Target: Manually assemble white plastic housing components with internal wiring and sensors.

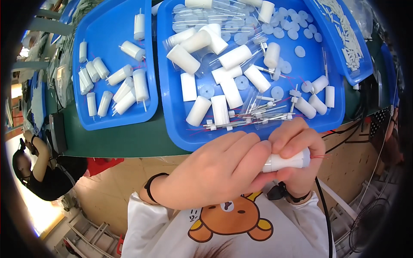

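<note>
Between my two hands, just past the front edge of the table, is a white foam cylinder (pixel 287 162) in a clear sleeve, lying sideways. A pale translucent disc (pixel 306 158) caps its right end, and thin red wires (pixel 319 157) stick out there. My left hand (pixel 223 165) closes on the cylinder's left end, its fingertips partly hidden. My right hand (pixel 301 142) wraps round the middle and right part, thumb below and fingers above. Beyond the hands, the large blue tray (pixel 172 124) holds white foam cylinders (pixel 198 111), translucent discs (pixel 300 51), clear sleeves and thin rods with red wires (pixel 262 115).
A second blue tray (pixel 97 122) on the left holds several capped cylinders (pixel 140 85) with rods. At the far right, another blue tray (pixel 363 76) carries small white pieces (pixel 348 41). The table (pixel 112 144) is green. Another person (pixel 41 167) is off to the left; a fan (pixel 365 223) stands lower right.
</note>
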Action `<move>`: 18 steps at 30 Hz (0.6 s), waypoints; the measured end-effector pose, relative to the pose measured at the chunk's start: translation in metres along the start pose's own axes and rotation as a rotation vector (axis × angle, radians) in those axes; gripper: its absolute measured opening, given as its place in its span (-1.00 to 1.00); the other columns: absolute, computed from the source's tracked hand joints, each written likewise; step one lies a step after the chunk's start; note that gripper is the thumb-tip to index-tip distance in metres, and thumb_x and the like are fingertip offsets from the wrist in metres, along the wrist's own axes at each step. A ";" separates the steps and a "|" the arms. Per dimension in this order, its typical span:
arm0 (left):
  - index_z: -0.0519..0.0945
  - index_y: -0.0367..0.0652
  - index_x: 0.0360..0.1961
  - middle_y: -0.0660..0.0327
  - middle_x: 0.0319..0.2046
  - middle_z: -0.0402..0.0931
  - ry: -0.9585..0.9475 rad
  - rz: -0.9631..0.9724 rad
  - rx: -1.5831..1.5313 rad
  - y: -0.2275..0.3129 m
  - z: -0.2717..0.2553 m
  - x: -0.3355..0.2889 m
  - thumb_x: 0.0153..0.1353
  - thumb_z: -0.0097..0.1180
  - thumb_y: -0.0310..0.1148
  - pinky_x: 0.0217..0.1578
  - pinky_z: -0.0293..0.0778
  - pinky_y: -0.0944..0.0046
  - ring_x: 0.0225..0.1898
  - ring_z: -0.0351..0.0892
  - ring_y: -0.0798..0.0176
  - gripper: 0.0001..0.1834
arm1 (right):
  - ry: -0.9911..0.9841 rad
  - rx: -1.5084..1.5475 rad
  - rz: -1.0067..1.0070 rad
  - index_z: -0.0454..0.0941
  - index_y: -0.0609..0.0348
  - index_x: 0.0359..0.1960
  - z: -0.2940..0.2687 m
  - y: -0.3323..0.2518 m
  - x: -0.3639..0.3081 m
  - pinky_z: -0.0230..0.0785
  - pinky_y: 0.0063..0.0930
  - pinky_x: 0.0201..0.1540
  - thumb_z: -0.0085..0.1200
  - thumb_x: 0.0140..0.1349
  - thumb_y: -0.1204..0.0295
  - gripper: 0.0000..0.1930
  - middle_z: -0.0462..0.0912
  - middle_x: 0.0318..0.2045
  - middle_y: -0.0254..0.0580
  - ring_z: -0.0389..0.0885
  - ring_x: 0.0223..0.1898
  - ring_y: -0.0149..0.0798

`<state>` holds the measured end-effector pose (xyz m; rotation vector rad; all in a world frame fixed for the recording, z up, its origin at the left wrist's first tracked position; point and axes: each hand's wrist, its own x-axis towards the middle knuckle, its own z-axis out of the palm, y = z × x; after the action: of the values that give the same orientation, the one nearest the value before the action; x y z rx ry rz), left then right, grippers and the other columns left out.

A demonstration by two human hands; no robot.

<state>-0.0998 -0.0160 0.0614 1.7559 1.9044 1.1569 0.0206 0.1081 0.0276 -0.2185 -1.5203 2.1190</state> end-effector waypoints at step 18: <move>0.30 -0.28 -0.23 0.09 -0.36 0.39 0.030 -0.417 -0.851 0.013 0.007 -0.004 0.16 0.02 -0.41 -0.48 0.33 0.33 -0.44 0.42 0.30 -0.77 | 0.043 -0.383 -0.337 0.44 0.33 -0.22 0.003 -0.002 0.010 0.27 -0.54 -0.36 0.27 -0.08 0.23 -0.53 0.47 -0.38 -0.13 0.43 -0.38 -0.32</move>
<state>-0.0850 -0.0186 0.0651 0.8458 1.3556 1.5010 0.0114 0.1105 0.0322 -0.1285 -1.7858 1.5473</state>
